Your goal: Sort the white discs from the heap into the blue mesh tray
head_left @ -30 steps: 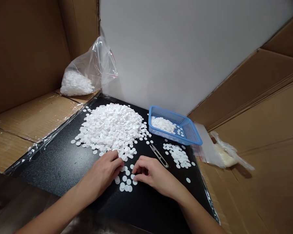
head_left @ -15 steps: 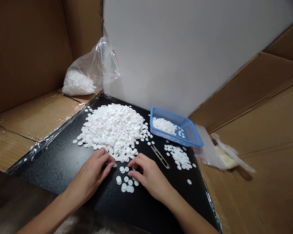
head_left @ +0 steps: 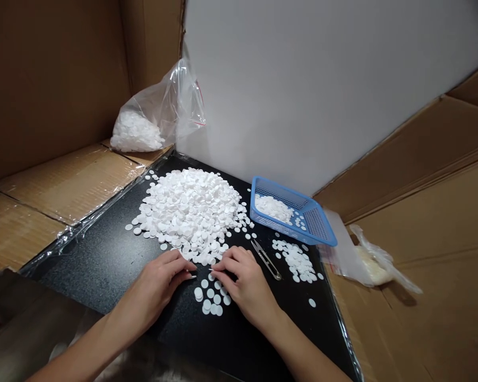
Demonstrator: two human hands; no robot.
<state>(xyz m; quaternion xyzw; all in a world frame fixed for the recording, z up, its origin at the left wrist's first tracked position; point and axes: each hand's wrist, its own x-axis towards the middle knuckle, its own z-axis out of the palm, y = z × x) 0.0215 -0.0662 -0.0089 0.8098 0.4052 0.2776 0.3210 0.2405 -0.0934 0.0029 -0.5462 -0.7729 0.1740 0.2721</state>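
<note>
White discs point(head_left: 193, 276) sit pinched in fingers point(head_left: 185, 266), one in the left hand point(head_left: 159, 275), one in the right hand point(head_left: 245, 278).

Logging finishes: we're seeing plastic, metal and cardboard, both glossy and matt.
We're tagging the white discs point(head_left: 195, 209) as smooth and matt, plastic or thick paper, material not clear. The tabletop point(head_left: 103, 265) is showing a fine speckle and a soft sheen. The basket point(head_left: 274, 225) is looking like smooth, perforated plastic, slightly glossy. We're marking the snips point(head_left: 267, 261) as shiny metal. The tall bag point(head_left: 169, 98) is showing thin, clear, crinkled, glossy plastic; the small bag point(head_left: 376, 265) is reading as wrinkled film. The cardboard point(head_left: 63, 180) is looking matt and faintly ribbed, the edge film point(head_left: 75, 225) glinting, the wall point(head_left: 302, 79) appearing smooth and matt.
</note>
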